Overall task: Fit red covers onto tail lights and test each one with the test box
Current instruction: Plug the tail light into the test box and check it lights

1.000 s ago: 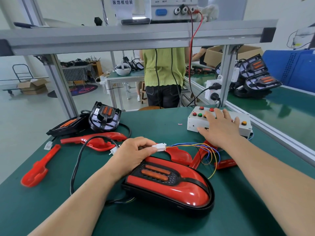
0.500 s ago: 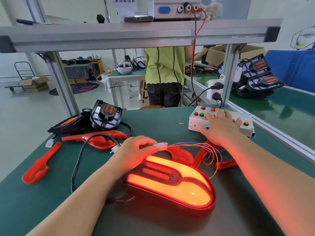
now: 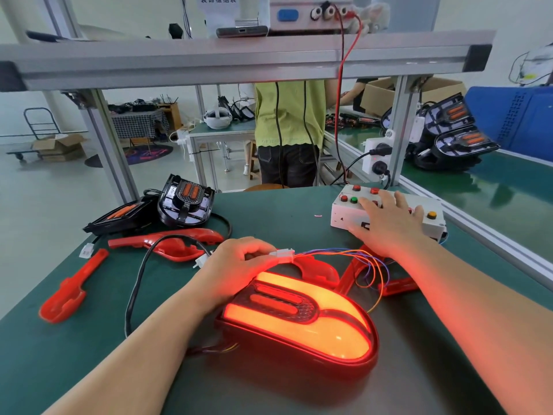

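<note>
Red glow: tail light (image 3: 299, 322) lies lit on surface (image 3: 269, 217); left hand (image 3: 236, 265) fingers pinch white connector (image 3: 284, 254); right hand (image 3: 386, 224) flat, fingers straight, on test box (image 3: 344, 218). Risk: slack pinch breaks contact, false fail.

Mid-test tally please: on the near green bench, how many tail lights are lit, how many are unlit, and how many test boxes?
Lit tail light: 1
Unlit tail lights, no red cover: 2
Test box: 1
Total: 4
</note>
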A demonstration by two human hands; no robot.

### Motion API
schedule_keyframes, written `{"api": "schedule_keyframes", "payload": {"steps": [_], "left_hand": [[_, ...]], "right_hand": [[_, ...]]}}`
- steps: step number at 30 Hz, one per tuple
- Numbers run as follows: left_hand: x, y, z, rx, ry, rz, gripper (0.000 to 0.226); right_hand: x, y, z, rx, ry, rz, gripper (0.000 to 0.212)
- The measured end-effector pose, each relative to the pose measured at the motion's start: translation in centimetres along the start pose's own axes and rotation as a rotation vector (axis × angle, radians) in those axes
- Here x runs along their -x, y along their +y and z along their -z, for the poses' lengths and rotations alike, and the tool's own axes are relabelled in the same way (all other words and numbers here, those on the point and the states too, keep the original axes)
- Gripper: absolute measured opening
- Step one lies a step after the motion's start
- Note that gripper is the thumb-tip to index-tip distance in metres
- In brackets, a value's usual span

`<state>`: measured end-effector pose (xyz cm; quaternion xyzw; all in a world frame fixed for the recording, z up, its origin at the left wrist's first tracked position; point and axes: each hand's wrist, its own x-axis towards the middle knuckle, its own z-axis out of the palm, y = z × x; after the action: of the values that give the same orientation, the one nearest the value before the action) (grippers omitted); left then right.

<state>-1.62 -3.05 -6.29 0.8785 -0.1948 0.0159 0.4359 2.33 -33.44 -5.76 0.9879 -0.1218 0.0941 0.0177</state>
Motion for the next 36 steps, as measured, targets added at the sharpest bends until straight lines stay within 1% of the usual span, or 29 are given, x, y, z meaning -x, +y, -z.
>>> {"api": "schedule_keyframes", "payload": {"steps": [2,4,6,8,12,17,20,21,24,26,32,36], "left_hand": [[-0.03,-0.05,-0.03,0.009,-0.004,-0.006,0.007],[-0.11,-0.03,-0.04,0.031,-0.004,-0.01,0.002],[-0.18,-0.19,-0.03,0.046,-0.006,-0.028,0.018],[-0.17,-0.33,0.0,0.046,-0.013,-0.036,0.022],[-0.19,-0.51,-0.02,0.051,-0.017,-0.03,0.012],[-0.15,-0.26,0.0,0.057,-0.014,-0.031,0.017],[-0.04,-0.14,-0.01,0.05,-0.01,-0.017,0.004],[0.01,-0.01,-0.01,0.051,-0.008,-0.019,0.006],[0.17,0.42,-0.06,0.068,-0.01,-0.032,0.042],[0.15,0.48,-0.06,0.068,-0.012,-0.036,0.05],[0.01,0.08,-0.06,0.065,-0.016,-0.011,0.045],[-0.21,-0.26,-0.16,0.047,-0.014,-0.005,0.028]], "right_hand": [[-0.11,0.07,0.08,-0.007,-0.007,0.001,0.07],[-0.21,0.09,0.18,-0.023,-0.011,-0.005,0.07],[-0.27,0.1,0.27,-0.042,-0.015,-0.015,0.071],[-0.3,0.1,0.29,-0.042,-0.013,-0.018,0.071],[-0.31,0.03,0.26,-0.034,-0.006,-0.019,0.071],[-0.12,-0.04,0.01,-0.022,-0.002,-0.016,0.071],[-0.04,-0.1,-0.11,-0.016,0.018,-0.009,0.069],[-0.04,-0.12,-0.04,-0.022,0.018,-0.009,0.068],[-0.11,-0.22,0.22,-0.044,0.005,-0.022,0.067],[-0.12,-0.28,0.22,-0.043,0.004,-0.026,0.066],[-0.05,-0.05,-0.21,-0.016,0.023,-0.012,0.068],[-0.05,-0.02,-0.3,-0.017,0.027,-0.008,0.068]]}}
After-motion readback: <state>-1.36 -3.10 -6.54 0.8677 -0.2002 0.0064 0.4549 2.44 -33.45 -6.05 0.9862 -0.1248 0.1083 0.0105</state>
